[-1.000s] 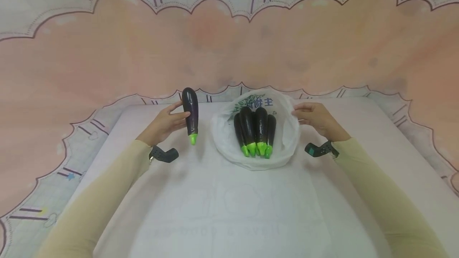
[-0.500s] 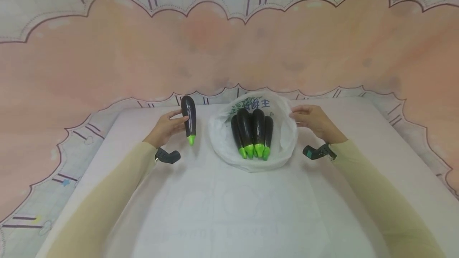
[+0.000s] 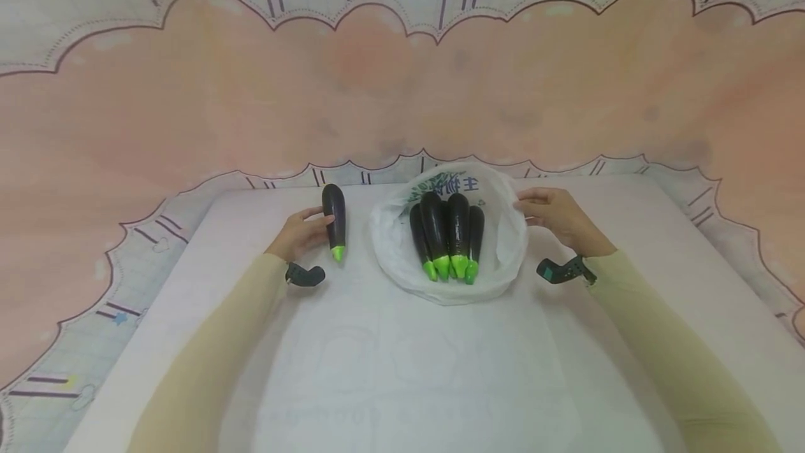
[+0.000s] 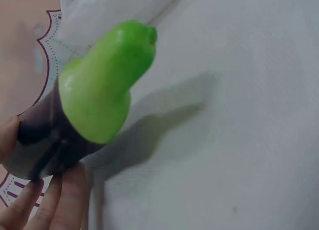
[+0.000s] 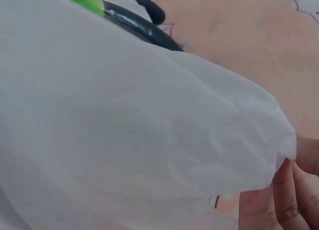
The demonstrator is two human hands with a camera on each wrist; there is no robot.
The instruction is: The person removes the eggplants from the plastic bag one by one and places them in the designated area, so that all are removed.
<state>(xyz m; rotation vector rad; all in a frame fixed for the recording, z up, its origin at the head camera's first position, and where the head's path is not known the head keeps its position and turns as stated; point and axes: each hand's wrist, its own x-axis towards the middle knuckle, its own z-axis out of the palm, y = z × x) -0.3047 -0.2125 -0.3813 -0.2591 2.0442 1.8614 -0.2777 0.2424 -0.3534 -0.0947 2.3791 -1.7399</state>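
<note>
A dark purple eggplant with a bright green stem is held in my left hand, to the left of a white plastic bag. In the left wrist view the green stem end tilts toward the camera, thumb and fingers gripping the dark body, its shadow on the white surface. Several more eggplants lie side by side in the open bag, stems toward me. My right hand pinches the bag's right rim; in the right wrist view, thumb and finger grip the gathered edge of the plastic.
A white-covered table lies under everything. Behind it hangs a peach and pale patterned cloth, whose scalloped border also runs along the table's left and right sides. Each wrist wears a dark strapped device.
My left hand has lowered the eggplant toward the table, left of the bag. My right hand keeps its hold on the bag's rim, and the eggplants in the bag lie as before.
</note>
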